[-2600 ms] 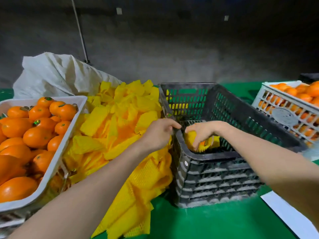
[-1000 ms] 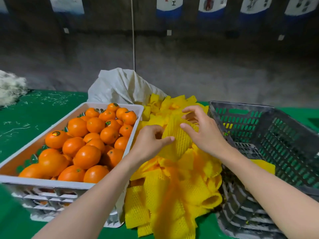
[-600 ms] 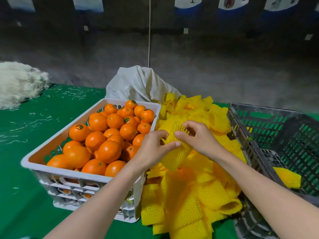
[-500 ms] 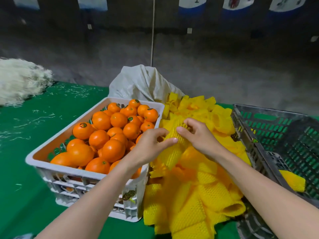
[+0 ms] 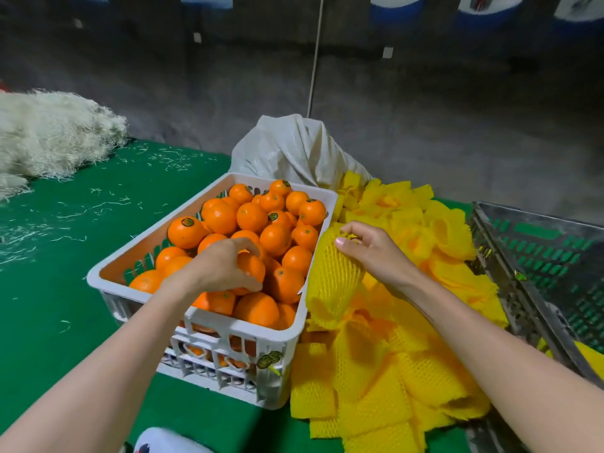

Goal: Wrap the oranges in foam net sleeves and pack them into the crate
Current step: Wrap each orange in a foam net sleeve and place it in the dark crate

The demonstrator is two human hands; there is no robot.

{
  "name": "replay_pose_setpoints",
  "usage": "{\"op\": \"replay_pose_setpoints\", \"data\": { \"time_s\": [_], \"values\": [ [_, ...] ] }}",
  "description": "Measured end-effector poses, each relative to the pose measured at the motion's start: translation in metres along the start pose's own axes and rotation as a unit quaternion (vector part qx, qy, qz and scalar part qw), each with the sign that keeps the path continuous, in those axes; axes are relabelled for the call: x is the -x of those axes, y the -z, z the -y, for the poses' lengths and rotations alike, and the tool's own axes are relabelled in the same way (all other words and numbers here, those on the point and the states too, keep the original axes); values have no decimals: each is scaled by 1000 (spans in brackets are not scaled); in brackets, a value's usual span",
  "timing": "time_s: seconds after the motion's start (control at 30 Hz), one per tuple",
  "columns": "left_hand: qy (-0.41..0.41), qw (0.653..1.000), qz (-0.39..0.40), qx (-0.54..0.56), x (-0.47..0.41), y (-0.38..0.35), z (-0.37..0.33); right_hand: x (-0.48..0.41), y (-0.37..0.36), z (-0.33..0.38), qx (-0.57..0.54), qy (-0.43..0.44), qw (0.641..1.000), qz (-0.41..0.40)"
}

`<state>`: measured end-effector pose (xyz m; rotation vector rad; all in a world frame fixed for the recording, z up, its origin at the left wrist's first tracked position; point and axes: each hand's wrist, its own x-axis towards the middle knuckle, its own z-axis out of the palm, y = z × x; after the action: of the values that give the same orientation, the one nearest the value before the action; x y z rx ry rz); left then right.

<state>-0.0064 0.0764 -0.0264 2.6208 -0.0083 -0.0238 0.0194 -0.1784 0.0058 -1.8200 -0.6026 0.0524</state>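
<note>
fingers of left hand (image 5: 215,273) curled round one orange (image 5: 253,269) in white crate (image 5: 228,325); right hand (image 5: 376,253) fingers pinched yellow foam net sleeve (image 5: 333,282) just beside that crate.

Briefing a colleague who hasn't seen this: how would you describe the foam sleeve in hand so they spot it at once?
Right of the white crate of oranges lies a pile of yellow foam net sleeves. The sleeve meant is at the pile's left edge, beside the crate. Alone among them, it stands upright, pinched at its top by the right hand.
</note>
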Motion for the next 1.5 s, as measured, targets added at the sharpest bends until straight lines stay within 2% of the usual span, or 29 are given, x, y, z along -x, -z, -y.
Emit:
{"op": "replay_pose_setpoints", "data": {
  "time_s": [0.07,0.1,0.17,0.23,0.27,0.3,0.4,0.5,0.53,0.67,0.83,0.97,1.07,1.2,1.3,1.33,1.37,1.43,1.47,1.5],
  "values": [
    [26,985,-48,161,2,-1,-1,2,-2,1,-23,-26,999,16],
    [44,958,-51,280,3,-1,-5,4,-1,2,-35,-37,998,22],
    [53,854,-8,517,6,1,-18,9,1,3,-79,-57,995,31],
    [48,746,40,663,8,-2,-38,16,5,6,-129,-70,989,34],
    [52,709,59,701,9,-5,-50,19,7,9,-153,-73,985,32],
    [58,687,74,720,10,-9,-62,23,9,11,-175,-75,981,28],
    [84,644,127,749,15,-24,-93,35,18,18,-216,-74,974,9],
    [69,585,171,790,20,-37,-119,48,27,20,-208,-76,975,-27],
    [62,577,173,796,21,-42,-126,52,30,20,-204,-76,975,-39],
    [73,590,153,790,22,-58,-157,66,37,19,-201,-75,974,-72],
    [97,603,151,777,21,-78,-175,78,36,19,-141,-54,987,-58],
    [89,605,126,781,21,-95,-180,80,44,10,37,-15,982,-184],
    [55,631,149,760,23,-101,-179,81,52,4,135,23,955,-261],
    [-2,662,193,724,30,-98,-179,79,56,-4,142,18,947,-289],
    [-19,723,153,673,28,-101,-177,77,55,-6,120,-1,941,-317],
    [-16,727,131,674,28,-103,-178,77,52,-7,112,-4,936,-335],
    [-6,713,115,692,27,-105,-180,78,48,-7,103,-2,930,-352],
    [19,658,100,746,26,-110,-183,79,35,-8,108,9,920,-376],
    [38,652,90,752,26,-111,-187,81,26,-9,126,18,915,-383],
    [52,666,76,740,25,-111,-190,83,17,-11,150,32,910,-386]
  ]
}}
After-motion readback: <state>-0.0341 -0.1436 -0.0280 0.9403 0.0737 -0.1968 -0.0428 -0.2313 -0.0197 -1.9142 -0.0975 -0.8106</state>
